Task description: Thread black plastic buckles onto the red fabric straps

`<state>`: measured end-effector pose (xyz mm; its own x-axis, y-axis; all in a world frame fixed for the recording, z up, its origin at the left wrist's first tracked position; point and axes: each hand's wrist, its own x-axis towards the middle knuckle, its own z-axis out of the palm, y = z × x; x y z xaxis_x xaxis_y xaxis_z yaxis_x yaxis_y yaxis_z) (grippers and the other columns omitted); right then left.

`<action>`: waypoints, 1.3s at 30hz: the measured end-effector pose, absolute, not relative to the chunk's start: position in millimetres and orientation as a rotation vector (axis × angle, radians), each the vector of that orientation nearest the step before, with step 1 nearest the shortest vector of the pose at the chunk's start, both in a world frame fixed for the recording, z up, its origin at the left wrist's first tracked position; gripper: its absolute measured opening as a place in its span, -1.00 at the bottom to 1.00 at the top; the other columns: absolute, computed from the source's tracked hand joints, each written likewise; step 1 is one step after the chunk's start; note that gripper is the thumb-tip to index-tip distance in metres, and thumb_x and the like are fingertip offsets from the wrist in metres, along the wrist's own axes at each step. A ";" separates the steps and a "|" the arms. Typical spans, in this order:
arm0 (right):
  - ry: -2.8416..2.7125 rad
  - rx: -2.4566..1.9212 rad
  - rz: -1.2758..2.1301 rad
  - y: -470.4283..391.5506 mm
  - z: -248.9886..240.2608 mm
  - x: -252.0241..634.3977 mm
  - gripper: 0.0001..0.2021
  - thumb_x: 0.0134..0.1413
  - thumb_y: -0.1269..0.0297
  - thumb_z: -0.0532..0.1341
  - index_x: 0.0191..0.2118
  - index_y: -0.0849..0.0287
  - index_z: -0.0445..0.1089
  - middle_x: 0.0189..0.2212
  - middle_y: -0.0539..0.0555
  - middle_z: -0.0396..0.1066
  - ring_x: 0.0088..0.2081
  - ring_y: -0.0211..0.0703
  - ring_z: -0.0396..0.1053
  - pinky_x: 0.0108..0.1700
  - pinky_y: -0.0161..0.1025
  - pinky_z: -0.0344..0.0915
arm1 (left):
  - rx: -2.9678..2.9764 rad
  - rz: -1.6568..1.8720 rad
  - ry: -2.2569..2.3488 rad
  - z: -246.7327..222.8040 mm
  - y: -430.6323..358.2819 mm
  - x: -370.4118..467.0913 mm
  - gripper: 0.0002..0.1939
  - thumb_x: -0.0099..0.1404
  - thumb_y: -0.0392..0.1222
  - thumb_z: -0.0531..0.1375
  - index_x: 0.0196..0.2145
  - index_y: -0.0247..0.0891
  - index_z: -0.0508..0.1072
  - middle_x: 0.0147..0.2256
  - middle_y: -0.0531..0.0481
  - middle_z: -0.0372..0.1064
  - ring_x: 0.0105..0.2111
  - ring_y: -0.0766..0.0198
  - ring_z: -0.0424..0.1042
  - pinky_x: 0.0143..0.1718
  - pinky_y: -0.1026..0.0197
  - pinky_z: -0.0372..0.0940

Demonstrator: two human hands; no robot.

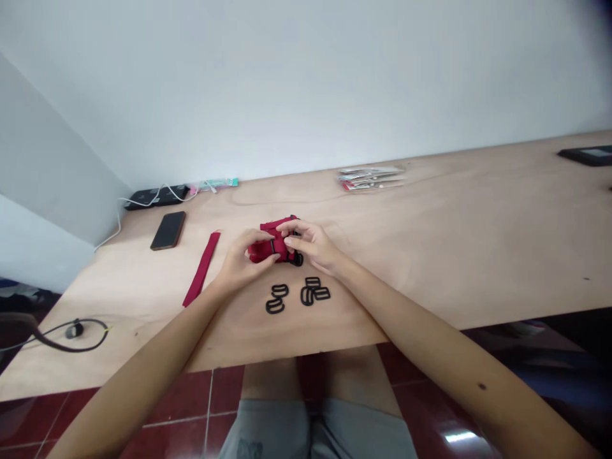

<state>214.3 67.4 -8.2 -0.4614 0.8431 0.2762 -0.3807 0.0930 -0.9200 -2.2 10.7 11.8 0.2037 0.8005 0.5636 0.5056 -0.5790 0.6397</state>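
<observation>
My left hand (246, 255) is closed on one side of a bundle of red webbing straps (261, 250), thumb below and fingers above. My right hand (310, 245) pinches the same red webbing from the right, near a small black buckle fitted on it. More black hardware shows at the bundle's right edge, partly behind my right fingers. Just below the hands lie loose black plastic slide buckles: a pair (277, 298) on the left and a small group (314, 291) on the right. A separate flat red strap (203, 269) lies left of my left hand.
A phone (168, 230) lies at the left, with black boxes (157, 197) and a white cable behind it. A looped black cable (86, 347) is at the near left. Flat packets (370, 178) lie by the wall. A dark device (587, 155) sits far right on the wooden table (454, 236).
</observation>
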 end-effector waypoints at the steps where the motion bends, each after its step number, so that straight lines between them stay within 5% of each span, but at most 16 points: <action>1: -1.387 -0.496 1.559 67.8 -8.7 214.4 -0.68 0.03 0.21 0.52 -0.06 0.08 0.63 -0.18 0.04 0.50 -0.22 -0.18 0.43 -0.16 -0.24 0.43 | 2.218 1.325 1.205 13.1 10.4 -1.8 -0.72 0.30 -0.13 0.44 -0.05 -0.16 0.60 -0.06 -0.14 0.62 -0.01 0.02 0.56 0.07 -0.05 0.44; 11: -1.562 -0.479 1.529 65.1 -18.0 209.7 -0.57 0.12 0.05 0.50 0.07 0.04 0.54 -0.09 0.07 0.41 -0.11 -0.10 0.46 -0.09 -0.17 0.51 | 2.568 1.447 1.099 17.4 4.1 6.9 -0.76 0.37 -0.15 0.40 -0.05 -0.18 0.54 -0.10 -0.13 0.57 -0.10 0.09 0.54 -0.04 -0.02 0.43; 15: -1.778 -0.564 1.204 62.8 -11.5 210.7 -0.52 0.21 -0.13 0.41 0.13 0.01 0.54 0.10 0.18 0.34 0.00 0.03 0.42 0.00 -0.01 0.52 | 2.687 1.600 1.070 21.5 0.2 8.3 -0.71 0.34 -0.19 0.43 -0.02 -0.16 0.53 -0.13 -0.09 0.58 -0.15 0.12 0.54 -0.06 0.01 0.41; 18: -1.918 -0.608 0.865 57.2 -1.4 211.0 -0.54 0.28 -0.20 0.33 0.07 0.03 0.59 0.30 0.22 0.18 0.28 0.20 0.25 0.38 0.21 0.24 | 2.712 1.694 1.012 24.3 -2.4 8.6 -0.64 0.34 -0.24 0.42 0.06 -0.15 0.51 -0.07 -0.12 0.59 -0.10 0.10 0.57 -0.03 0.01 0.42; 21: -1.984 -0.568 0.789 49.8 7.7 210.8 -0.55 0.32 -0.22 0.28 -0.01 0.05 0.57 0.37 0.22 0.13 0.38 0.22 0.13 0.47 0.22 0.05 | 2.717 1.765 0.964 24.8 -5.0 7.9 -0.60 0.32 -0.24 0.43 0.08 -0.14 0.51 -0.06 -0.12 0.57 -0.09 0.09 0.57 -0.04 0.02 0.44; 27: -1.953 -0.449 0.840 48.6 18.3 214.6 -0.59 0.35 -0.12 0.30 -0.37 0.11 0.42 -0.03 0.17 0.48 0.09 0.08 0.40 0.30 0.14 0.22 | 2.475 1.776 1.024 15.2 -4.0 0.4 -0.59 0.31 -0.10 0.42 0.07 -0.17 0.50 -0.12 -0.15 0.55 -0.16 0.06 0.56 -0.13 -0.01 0.49; 31: -1.926 -0.529 0.979 56.4 18.3 221.8 -0.65 0.33 -0.03 0.33 -0.38 0.12 0.44 -0.35 0.05 0.51 -0.26 -0.08 0.44 -0.06 -0.09 0.38 | 2.324 1.739 1.114 7.7 4.9 -12.1 -0.67 0.33 -0.09 0.39 0.00 -0.20 0.51 -0.17 -0.12 0.56 -0.20 0.11 0.57 -0.11 0.03 0.48; 39: -2.029 -0.713 0.959 64.0 7.2 231.9 -0.78 0.31 0.14 0.32 -0.32 0.15 0.53 -0.37 0.04 0.56 -0.32 -0.12 0.45 -0.20 -0.18 0.34 | 2.417 1.114 1.191 21.6 24.7 -54.4 -0.81 0.39 -0.10 0.31 -0.11 -0.23 0.59 -0.22 -0.09 0.61 -0.24 0.15 0.54 -0.07 0.05 0.45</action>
<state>231.9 64.0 7.2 -0.5493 0.7338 0.3998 0.1570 0.5605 -0.8131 -54.4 24.7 21.6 0.3822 0.7543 0.5339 0.5828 -0.6451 0.4942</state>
